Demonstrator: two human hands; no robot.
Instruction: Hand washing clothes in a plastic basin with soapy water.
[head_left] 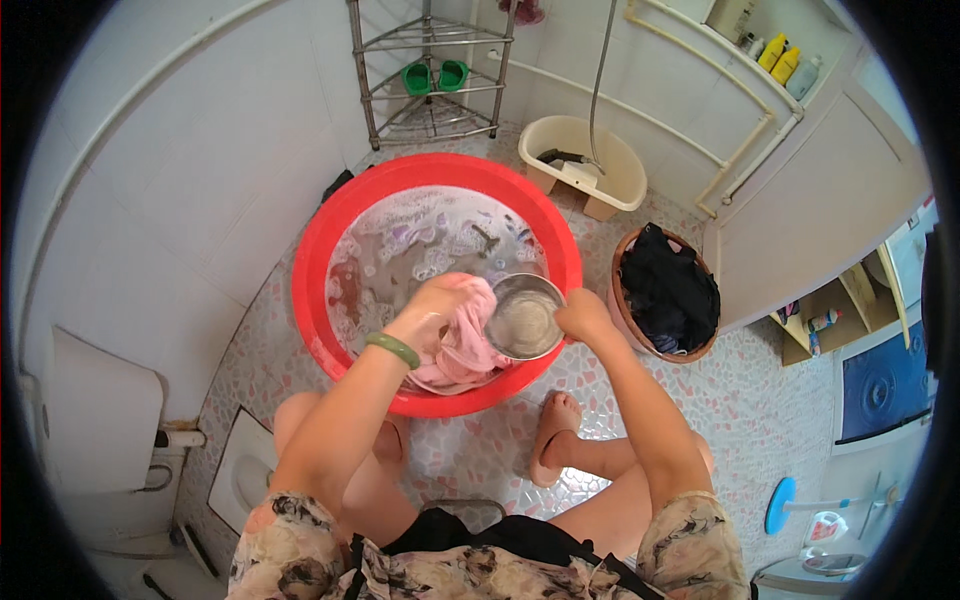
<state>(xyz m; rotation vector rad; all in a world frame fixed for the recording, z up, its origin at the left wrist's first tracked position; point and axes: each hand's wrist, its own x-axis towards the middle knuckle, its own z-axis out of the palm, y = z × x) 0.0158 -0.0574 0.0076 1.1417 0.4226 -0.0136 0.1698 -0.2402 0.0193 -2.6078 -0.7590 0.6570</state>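
Observation:
A big round red tub [312, 275] holds sudsy grey water with wet laundry in it. My left hand [440, 308], a green bangle on its wrist, grips a bunched pink cloth [468, 345] over the tub's near side. Part of that cloth hangs down to the near rim. My right hand [585, 317] is closed on the handle end of a round metal ladle [526, 317], its bowl over the water just right of the cloth. The bowl's inside looks shiny; I cannot tell how much water it holds. The handle is mostly hidden by my fingers.
A brown basket [622, 318] of dark clothes stands right of the tub. Behind it sits a cream basin [630, 165] with a shower hose. A metal corner rack [435, 45] with green cups is at the back. A squat toilet [240, 470] lies at lower left.

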